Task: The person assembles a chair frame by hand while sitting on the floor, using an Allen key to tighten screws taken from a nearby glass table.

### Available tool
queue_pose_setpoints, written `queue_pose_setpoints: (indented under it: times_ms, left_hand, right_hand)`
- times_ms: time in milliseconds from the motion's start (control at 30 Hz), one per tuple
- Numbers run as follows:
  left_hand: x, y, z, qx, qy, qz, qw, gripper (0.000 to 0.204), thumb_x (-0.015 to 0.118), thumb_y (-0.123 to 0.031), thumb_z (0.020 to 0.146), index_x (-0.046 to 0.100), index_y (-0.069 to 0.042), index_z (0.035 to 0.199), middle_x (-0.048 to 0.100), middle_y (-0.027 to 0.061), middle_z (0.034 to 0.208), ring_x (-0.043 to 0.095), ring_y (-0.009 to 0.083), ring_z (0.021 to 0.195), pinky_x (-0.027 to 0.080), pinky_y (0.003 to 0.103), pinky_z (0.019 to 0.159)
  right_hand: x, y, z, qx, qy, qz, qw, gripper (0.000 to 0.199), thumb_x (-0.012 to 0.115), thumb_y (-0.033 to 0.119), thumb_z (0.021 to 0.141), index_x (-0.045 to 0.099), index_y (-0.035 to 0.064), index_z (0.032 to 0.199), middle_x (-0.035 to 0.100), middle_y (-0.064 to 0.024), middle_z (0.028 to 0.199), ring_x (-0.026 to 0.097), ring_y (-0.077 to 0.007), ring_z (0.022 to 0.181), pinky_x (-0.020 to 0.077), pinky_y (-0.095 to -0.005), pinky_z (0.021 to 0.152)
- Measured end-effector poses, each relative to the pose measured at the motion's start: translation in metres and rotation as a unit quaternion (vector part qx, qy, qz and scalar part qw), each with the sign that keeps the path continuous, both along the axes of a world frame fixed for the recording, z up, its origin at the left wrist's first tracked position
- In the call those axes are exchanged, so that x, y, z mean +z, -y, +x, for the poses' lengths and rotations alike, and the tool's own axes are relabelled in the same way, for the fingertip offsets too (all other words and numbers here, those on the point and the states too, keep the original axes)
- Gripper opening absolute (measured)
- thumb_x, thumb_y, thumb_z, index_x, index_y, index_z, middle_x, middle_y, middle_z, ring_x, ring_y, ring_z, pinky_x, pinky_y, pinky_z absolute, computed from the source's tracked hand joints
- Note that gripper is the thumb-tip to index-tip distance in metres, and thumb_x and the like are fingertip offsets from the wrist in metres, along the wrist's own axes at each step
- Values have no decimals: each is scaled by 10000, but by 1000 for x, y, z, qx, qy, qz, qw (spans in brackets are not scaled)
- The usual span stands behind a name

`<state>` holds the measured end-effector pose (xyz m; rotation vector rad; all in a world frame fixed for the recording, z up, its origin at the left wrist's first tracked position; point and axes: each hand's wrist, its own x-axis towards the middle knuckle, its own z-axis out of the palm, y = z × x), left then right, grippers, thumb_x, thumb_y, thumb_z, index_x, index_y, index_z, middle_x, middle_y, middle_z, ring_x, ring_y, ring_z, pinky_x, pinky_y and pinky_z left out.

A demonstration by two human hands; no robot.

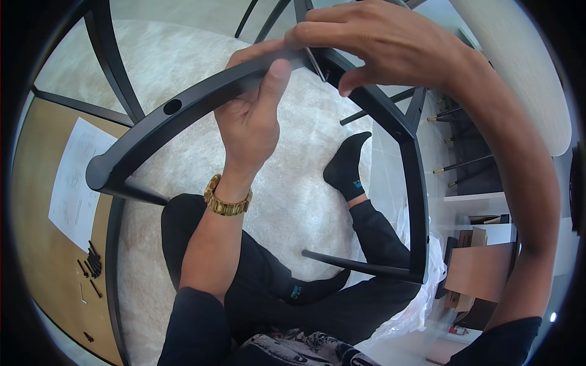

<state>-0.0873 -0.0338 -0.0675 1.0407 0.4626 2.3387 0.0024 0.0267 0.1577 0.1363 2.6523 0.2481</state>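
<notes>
The left hand [250, 125] is closed around the curved black rail [183, 104] of a black chair frame [415, 183], thumb pressed on the rail's upper face just beside the joint. The right hand [378, 43] reaches over from above, with its fingertips pinched on what appears to be a thin metal tool or bolt [316, 66] at the joint; the item is too slender in this view to identify with certainty. Both hands meet at the same point, touching the rail at the top of the frame, above the person's crossed legs.

Risks from this position:
- The thin item may slip from the pinch and drop into the pale carpet [293, 201], where it would be hard to find. Cause: a fingertip hold only.
- The frame may twist or tip against the legs. Cause: it is held mainly by the left hand, well away from its lower bars.
- The item may enter the joint at an angle. Cause: the right hand covers the joint (the hole itself is hidden).

Location of other parts: an open hole [172, 107] shows further along the rail, left of the left hand. Spare black screws [93, 261] and an instruction sheet [79, 183] lie on a brown board [36, 244], well apart from both hands.
</notes>
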Motion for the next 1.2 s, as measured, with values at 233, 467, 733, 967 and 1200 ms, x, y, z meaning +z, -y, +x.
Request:
queue_pose_setpoints:
  times_ms: [233, 467, 733, 967, 1200]
  left_hand:
    - [4, 2, -1, 32, -8, -10, 999, 231, 700, -82, 999, 676, 21, 1205, 723, 49, 1036, 647, 60, 920, 494, 186, 815]
    - [-3, 3, -12, 49, -55, -21, 997, 256, 730, -111, 981, 696, 12, 1203, 742, 56, 1043, 649, 55, 873, 489, 173, 761]
    - [2, 1, -16, 25, -55, 5, 998, 272, 741, -132, 969, 694, 12, 1195, 767, 124, 1118, 691, 72, 895, 516, 160, 723]
    - [0, 3, -21, 32, -94, 2, 995, 249, 736, -87, 965, 694, 11, 1190, 762, 135, 1152, 703, 83, 925, 541, 178, 762]
    - [5, 9, -21, 34, -102, -21, 994, 238, 735, -82, 968, 707, 9, 1186, 766, 98, 1112, 681, 59, 888, 528, 180, 756]
  right_hand:
    - [1, -7, -16, -58, -62, -134, 987, 249, 659, 249, 994, 640, 15, 912, 626, -93, 761, 637, -253, 740, 511, -419, 704]
    - [6, 5, -24, -146, -50, -123, 980, 237, 642, 212, 1008, 630, 11, 883, 598, -86, 723, 576, -222, 671, 469, -413, 677]
    - [-8, -8, 5, -32, -164, -116, 979, 222, 657, 203, 999, 610, 17, 886, 607, -84, 774, 580, -211, 697, 463, -409, 683]
    - [-27, -5, 30, -41, -293, -136, 946, 195, 670, 178, 987, 611, 19, 890, 608, -76, 780, 585, -210, 697, 449, -374, 615]
    - [-54, 15, 57, -91, -401, 1, 912, 237, 768, 100, 874, 672, 50, 1085, 678, -87, 992, 688, -285, 839, 541, -378, 729]
